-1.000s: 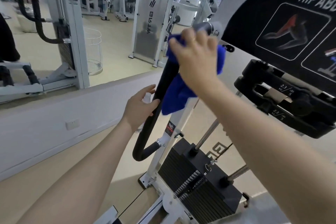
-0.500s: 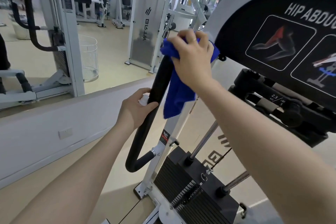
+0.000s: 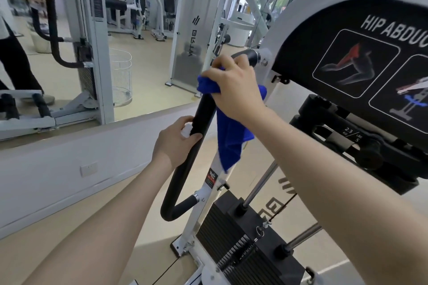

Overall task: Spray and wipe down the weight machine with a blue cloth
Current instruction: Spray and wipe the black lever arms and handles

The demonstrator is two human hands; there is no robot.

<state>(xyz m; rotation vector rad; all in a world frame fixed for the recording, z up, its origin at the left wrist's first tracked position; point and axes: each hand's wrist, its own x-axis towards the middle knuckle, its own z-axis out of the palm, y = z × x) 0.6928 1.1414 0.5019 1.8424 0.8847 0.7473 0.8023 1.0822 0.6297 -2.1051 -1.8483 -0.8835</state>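
1. Right hand (image 3: pixel 234 87): grip closed around the blue cloth (image 3: pixel 231 136), pressing it onto the upper part of the black handle bar (image 3: pixel 199 120) of the weight machine (image 3: pixel 301 37).
2. Cloth is bunched under the right palm; one blue corner pokes out left of the grip, and a long tail hangs straight down below it, alongside the bar and in front of the white frame post (image 3: pixel 208 192).
3. Left hand (image 3: pixel 176 143): grip wrapped on the same bar, lower than the right grip, with bare bar between the two.
4. A small white object (image 3: pixel 187 131) sits inside the left grip against the bar; too hidden to tell what it is.
5. Below the left grip the bar curves into a U and joins the white post.
6. Weight stack (image 3: pixel 243 238) sits lower right of both grips, black plates with two chrome guide rods (image 3: pixel 259 183) rising from it.
7. Right of the right grip: black placard (image 3: pixel 347 53) reading "HIP ABDUC…" with muscle diagrams; under it a black add-on weight holder marked 2.3 kg / 5 lbs.
8. Left of the grips: wall mirror (image 3: pixel 69 53) reflecting the machines, a wire basket and the person.
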